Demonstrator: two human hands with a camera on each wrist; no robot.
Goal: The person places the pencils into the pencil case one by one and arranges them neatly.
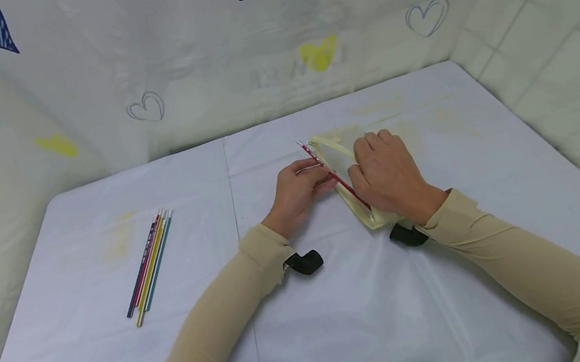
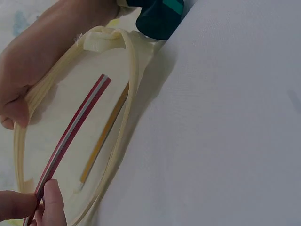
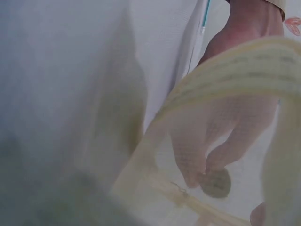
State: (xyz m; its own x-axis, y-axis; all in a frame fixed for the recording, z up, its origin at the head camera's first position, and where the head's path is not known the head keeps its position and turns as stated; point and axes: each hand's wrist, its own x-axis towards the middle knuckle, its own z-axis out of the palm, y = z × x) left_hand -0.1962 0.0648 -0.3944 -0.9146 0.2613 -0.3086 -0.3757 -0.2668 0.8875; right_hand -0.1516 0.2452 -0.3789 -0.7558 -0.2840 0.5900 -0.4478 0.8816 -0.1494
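My left hand pinches a red striped pencil between thumb and fingers. The pencil slants over the open mouth of a see-through mesh pouch with cream edging. My right hand grips the pouch's far edge, its fingers curled over the rim. In the left wrist view, one end of the red pencil lies within the pouch's opening, and a yellow pencil is inside. Through the mesh in the right wrist view, my left hand shows; a round dark patch by its fingertips is too blurred to tell.
Several pencils, dark, pink, yellow and teal, lie in a loose bunch on the left of the white-covered table. A printed sheet hangs behind the table's back edge. Black wrist pieces sit under both wrists.
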